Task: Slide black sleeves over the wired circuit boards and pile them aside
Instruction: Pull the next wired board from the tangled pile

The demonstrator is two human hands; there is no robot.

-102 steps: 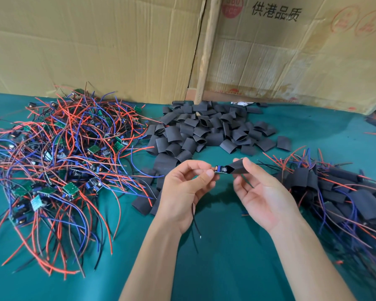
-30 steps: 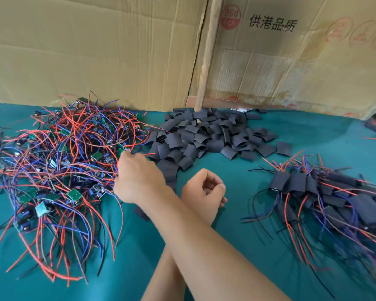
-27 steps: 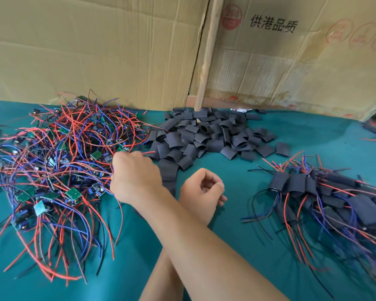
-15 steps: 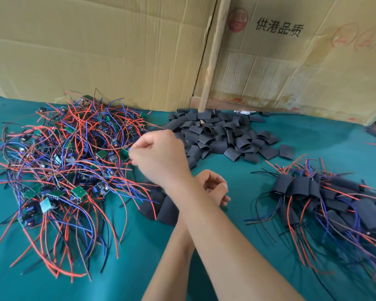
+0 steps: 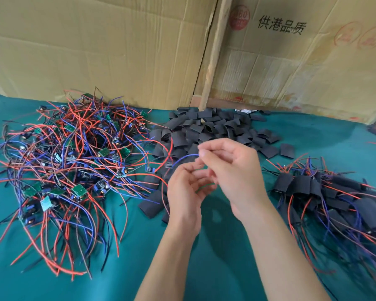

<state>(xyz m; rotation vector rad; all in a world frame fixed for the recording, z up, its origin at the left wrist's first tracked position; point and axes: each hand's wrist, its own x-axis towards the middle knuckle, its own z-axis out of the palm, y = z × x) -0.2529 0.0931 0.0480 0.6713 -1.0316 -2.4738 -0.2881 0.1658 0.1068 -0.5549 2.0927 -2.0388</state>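
Single head-worn wide-angle view, looking forward and down from close above the teal cloth-covered bench (image 5: 204, 268). It faces the tan corrugated cardboard sheets (image 5: 96, 51) standing along the far edge. Both forearms enter from the bottom edge, near the lens.

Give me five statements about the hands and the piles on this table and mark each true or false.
1. The right hand pinches a blue wire. True.
2. The finished sleeved boards are piled left of the hands. False: they lie to the right.
3. The loose black sleeves lie near the cardboard. True.
4. The cloth on the table is red. False: it is teal.
5. The bare wired boards lie in a tangled heap on the left. True.
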